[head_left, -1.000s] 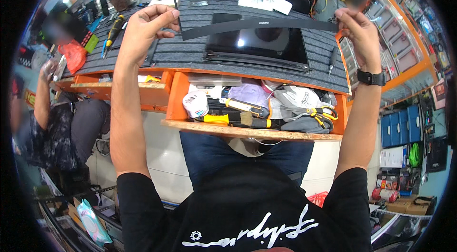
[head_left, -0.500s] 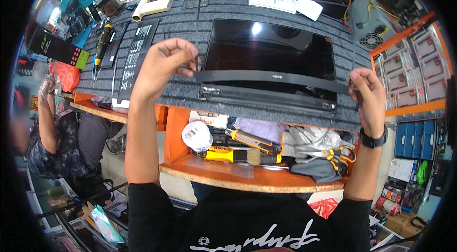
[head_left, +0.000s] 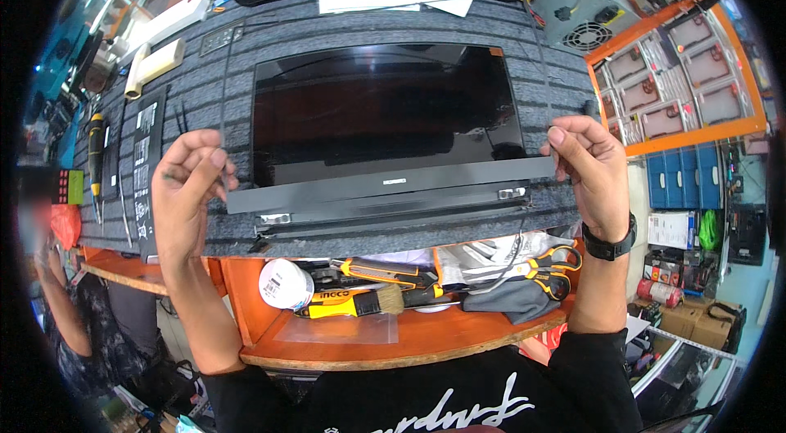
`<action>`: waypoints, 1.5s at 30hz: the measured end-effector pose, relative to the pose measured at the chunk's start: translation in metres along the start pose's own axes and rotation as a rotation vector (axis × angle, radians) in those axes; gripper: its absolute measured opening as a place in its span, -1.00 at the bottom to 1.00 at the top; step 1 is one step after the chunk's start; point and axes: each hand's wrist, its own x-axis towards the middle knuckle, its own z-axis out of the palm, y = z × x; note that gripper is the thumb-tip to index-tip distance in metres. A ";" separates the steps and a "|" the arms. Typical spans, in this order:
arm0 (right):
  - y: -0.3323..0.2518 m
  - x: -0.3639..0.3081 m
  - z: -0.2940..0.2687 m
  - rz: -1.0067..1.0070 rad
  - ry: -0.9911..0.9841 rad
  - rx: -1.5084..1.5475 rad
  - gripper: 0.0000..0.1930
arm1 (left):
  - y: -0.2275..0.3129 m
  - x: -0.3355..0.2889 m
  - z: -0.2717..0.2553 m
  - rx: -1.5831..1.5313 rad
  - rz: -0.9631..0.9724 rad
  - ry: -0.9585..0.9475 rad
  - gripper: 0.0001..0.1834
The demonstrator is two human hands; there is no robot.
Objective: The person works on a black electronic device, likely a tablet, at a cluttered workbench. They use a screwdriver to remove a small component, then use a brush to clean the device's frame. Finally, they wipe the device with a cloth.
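Observation:
A screen bezel (head_left: 327,192), black with a broad lower strip and very thin sides, is held up by its two lower corners. My left hand (head_left: 184,191) pinches the left corner and my right hand (head_left: 591,179) pinches the right one. Behind and under the strip lies a dark laptop display panel (head_left: 385,110), face up on the grey striped mat (head_left: 225,228). The strip covers the panel's lower edge. Just below it, silver hinges (head_left: 276,220) show at both ends of a black bar. I cannot tell whether the bezel touches the panel.
Below the mat's front edge, an open orange drawer (head_left: 327,351) holds a brush (head_left: 352,302), scissors (head_left: 553,269), a utility knife (head_left: 385,272) and a white round tub (head_left: 285,284). A screwdriver (head_left: 97,155) and a battery (head_left: 147,163) lie left. A power supply (head_left: 585,3) stands back right.
The view has shifted, so the bench sits further left. The bezel strip, which lay across the panel, is now lower, near the hinges and straighter. Both hands still pinch its corners.

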 end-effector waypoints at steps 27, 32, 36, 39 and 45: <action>0.002 -0.001 -0.007 0.168 -0.150 -0.116 -0.53 | -0.005 -0.005 0.003 0.077 -0.036 -0.062 -0.48; 0.004 0.000 -0.007 0.140 -0.138 -0.102 -0.53 | -0.003 -0.006 0.005 0.061 0.003 -0.055 -0.48; 0.006 0.000 -0.005 0.132 -0.132 -0.090 -0.54 | -0.003 -0.005 0.008 0.036 0.039 -0.033 -0.48; 0.005 -0.001 -0.005 0.087 -0.104 -0.111 -0.54 | -0.003 -0.004 0.008 -0.005 0.076 -0.022 -0.49; -0.001 -0.005 -0.007 0.064 -0.115 -0.140 -0.53 | -0.002 -0.006 0.005 0.008 0.048 -0.028 -0.49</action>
